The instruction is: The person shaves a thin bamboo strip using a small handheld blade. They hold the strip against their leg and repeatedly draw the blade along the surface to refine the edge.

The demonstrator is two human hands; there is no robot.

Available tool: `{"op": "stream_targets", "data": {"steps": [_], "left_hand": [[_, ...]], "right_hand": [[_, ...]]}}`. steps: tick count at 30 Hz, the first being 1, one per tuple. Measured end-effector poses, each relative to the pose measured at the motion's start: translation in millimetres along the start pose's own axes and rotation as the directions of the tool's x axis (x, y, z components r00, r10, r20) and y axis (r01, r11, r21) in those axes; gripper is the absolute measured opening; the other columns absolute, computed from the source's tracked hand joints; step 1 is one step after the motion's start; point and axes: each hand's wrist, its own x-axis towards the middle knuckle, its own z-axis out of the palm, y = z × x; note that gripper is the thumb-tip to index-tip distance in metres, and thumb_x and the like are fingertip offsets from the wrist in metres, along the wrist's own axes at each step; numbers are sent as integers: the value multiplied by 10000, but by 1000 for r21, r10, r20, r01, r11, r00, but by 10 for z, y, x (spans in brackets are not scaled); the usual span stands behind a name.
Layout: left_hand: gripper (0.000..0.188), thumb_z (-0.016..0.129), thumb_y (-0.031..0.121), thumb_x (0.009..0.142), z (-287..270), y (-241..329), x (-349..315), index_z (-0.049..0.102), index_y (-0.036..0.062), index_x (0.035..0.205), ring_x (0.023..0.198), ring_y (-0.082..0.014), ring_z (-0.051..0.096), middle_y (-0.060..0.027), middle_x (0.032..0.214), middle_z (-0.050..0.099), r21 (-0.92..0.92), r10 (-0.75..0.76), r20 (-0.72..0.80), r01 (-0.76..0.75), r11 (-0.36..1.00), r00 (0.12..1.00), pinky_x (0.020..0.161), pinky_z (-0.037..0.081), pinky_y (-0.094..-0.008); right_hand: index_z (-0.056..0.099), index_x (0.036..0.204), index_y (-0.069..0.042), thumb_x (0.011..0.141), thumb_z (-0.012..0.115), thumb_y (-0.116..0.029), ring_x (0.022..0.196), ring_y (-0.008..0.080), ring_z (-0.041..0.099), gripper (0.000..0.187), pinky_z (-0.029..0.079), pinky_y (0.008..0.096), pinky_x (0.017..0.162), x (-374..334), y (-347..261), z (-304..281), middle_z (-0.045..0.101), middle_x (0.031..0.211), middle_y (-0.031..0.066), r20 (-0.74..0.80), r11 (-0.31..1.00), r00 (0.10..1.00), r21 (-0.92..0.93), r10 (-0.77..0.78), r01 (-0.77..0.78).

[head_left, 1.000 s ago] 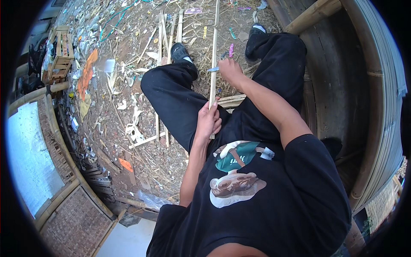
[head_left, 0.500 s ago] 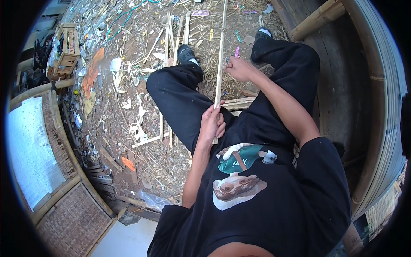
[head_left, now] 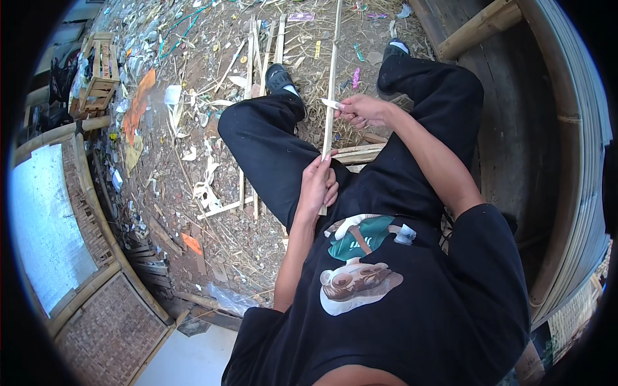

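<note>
Wooden strip [head_left: 333, 74] extends out from the lap [head_left: 360, 193], the left hand [head_left: 316, 183] closed round its near end; rightward, the right hand [head_left: 364, 111] grips a knife [head_left: 333, 104] that crosses it. Shaving seems in hand; next calls for an even stroke.

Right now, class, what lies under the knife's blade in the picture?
A pale strip runs beneath the blade, showing on both sides of it. The bit directly under is covered, so any cut there cannot be seen.
</note>
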Motion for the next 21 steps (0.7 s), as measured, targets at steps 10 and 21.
{"op": "stream_targets", "data": {"steps": [10, 21], "left_hand": [[382, 399, 285, 1009, 14, -32, 22, 475, 52, 1302, 302, -60, 258, 33, 509, 280, 65, 8, -29, -6, 998, 1000, 281, 221, -213], [363, 414, 271, 1010, 63, -53, 31, 487, 58, 1295, 307, -50, 266, 44, 497, 295, 157, 12, -94, 2, 988, 995, 284, 221, -215]], "right_hand": [[476, 886, -51, 990, 451, -178, 436, 9, 247, 166, 208, 179, 376, 14, 63, -62, 311, 571, -90, 40, 971, 990, 196, 132, -138], [506, 850, -39, 983, 485, -206, 437, 9, 228, 215, 200, 169, 372, 248, 146, -276, 306, 577, -86, 58, 961, 991, 241, 123, -133]]}}
